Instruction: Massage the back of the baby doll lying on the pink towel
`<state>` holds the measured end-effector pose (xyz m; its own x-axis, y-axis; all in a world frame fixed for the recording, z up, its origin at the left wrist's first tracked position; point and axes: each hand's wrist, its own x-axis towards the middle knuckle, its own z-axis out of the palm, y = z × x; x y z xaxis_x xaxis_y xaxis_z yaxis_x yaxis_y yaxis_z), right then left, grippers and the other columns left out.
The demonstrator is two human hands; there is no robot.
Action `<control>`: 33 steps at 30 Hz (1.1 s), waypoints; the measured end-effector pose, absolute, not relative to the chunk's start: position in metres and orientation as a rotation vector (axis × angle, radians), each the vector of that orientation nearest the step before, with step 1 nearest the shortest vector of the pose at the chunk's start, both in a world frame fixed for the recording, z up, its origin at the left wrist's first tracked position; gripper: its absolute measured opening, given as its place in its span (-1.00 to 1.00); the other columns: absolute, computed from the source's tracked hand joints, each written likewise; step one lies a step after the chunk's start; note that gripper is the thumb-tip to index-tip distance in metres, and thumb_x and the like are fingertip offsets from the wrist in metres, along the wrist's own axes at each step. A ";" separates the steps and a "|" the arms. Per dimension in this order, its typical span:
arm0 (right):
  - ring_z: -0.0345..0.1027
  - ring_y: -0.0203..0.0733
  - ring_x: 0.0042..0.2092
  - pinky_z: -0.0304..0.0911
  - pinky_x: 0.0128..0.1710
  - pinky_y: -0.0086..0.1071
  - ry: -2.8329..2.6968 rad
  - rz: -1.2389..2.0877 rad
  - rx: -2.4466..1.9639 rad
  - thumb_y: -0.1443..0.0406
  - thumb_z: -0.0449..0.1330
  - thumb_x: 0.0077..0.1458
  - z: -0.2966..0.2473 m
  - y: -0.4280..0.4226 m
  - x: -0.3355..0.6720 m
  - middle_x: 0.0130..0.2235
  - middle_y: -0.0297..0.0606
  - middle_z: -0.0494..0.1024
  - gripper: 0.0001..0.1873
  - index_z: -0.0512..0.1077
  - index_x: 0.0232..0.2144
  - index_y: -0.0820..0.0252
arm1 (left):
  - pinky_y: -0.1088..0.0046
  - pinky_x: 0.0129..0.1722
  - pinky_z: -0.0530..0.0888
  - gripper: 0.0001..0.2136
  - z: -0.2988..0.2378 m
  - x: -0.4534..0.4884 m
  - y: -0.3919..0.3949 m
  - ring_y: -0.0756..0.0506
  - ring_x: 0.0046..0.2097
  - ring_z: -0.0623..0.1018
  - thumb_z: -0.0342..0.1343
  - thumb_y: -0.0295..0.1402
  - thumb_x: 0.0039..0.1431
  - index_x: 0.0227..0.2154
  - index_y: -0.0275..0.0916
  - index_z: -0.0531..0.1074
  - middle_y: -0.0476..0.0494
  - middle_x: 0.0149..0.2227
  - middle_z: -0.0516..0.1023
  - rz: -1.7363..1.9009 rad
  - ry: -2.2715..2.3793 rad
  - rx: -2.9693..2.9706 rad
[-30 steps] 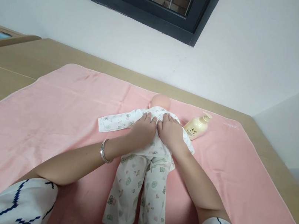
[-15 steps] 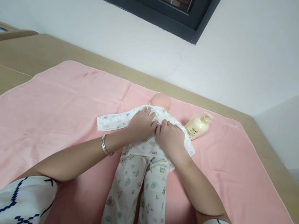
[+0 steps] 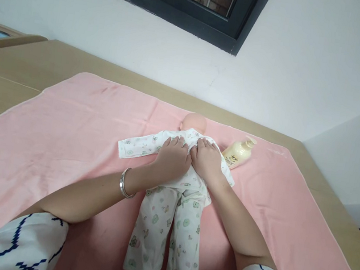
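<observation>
A baby doll (image 3: pixel 194 122) lies stretched out in a white printed shirt (image 3: pixel 141 144) and white printed trousers (image 3: pixel 151 234). Only its smooth round head shows past the collar; no face is visible. My left hand (image 3: pixel 173 159) rests flat on the middle of the shirt, fingers pointing toward the head. Beside it, my right hand (image 3: pixel 207 159) lies flat on the shirt's right half, its thumb side close against my left hand. Both palms are hidden, and neither hand appears to grip anything.
Under the doll spreads a pink blanket (image 3: pixel 65 136) on a wooden tabletop (image 3: pixel 18 61). A pale yellow pump bottle (image 3: pixel 238 152) leans or lies right of the doll's shoulder. Behind are a white wall (image 3: pixel 190 64) and a dark-framed window (image 3: pixel 232 32).
My fingers, bent at the upper shirt before, now lie flatter and straighter. My left hand has slid slightly down toward the doll's waist. The doll and bottle stay in place.
</observation>
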<state>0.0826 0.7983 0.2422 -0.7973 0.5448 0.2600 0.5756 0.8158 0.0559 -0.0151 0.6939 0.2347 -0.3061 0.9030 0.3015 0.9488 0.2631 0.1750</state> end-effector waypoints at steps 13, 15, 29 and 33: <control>0.16 0.06 0.28 0.02 0.28 -0.13 -2.721 -0.116 -0.943 0.26 -0.14 0.40 0.230 0.794 0.081 0.24 0.11 0.32 -0.49 0.24 0.24 0.50 | 0.03 0.22 0.30 -0.64 0.224 -0.030 0.703 -0.31 0.23 0.38 -0.17 -0.37 0.36 -0.04 -0.43 0.48 -0.44 0.14 0.45 -0.514 -2.289 -1.763; 0.17 0.07 0.28 0.01 0.28 -0.12 -2.720 -0.113 -0.960 0.25 -0.14 0.40 0.231 0.793 0.080 0.24 0.11 0.32 -0.48 0.24 0.25 0.49 | 0.05 0.21 0.32 -0.63 0.220 -0.034 0.707 -0.31 0.22 0.39 -0.20 -0.36 0.38 -0.07 -0.42 0.49 -0.44 0.13 0.46 -0.559 -2.253 -1.752; 0.10 0.06 0.32 -0.03 0.32 -0.12 -2.732 -0.035 -0.942 0.24 -0.14 0.40 0.230 0.800 0.078 0.28 0.05 0.27 -0.45 0.21 0.28 0.47 | 0.00 0.35 0.11 -0.50 0.200 -0.034 0.709 -0.32 0.38 0.16 -0.21 -0.27 0.39 0.23 -0.52 0.26 -0.45 0.34 0.18 -0.795 -2.326 -1.700; 0.08 0.04 0.33 -0.03 0.32 -0.13 -2.754 -0.013 -0.938 0.24 -0.13 0.41 0.232 0.801 0.078 0.29 0.06 0.26 -0.46 0.20 0.29 0.48 | -0.01 0.35 0.11 -0.50 0.197 -0.035 0.709 -0.31 0.38 0.16 -0.22 -0.23 0.40 0.22 -0.47 0.27 -0.44 0.34 0.19 -0.826 -2.299 -1.698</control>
<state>0.0778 0.8011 0.2322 -0.7681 0.6011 0.2208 0.6032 0.7949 -0.0658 -0.0351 0.7091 0.1975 -0.3390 0.8301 0.4426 0.9221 0.1999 0.3314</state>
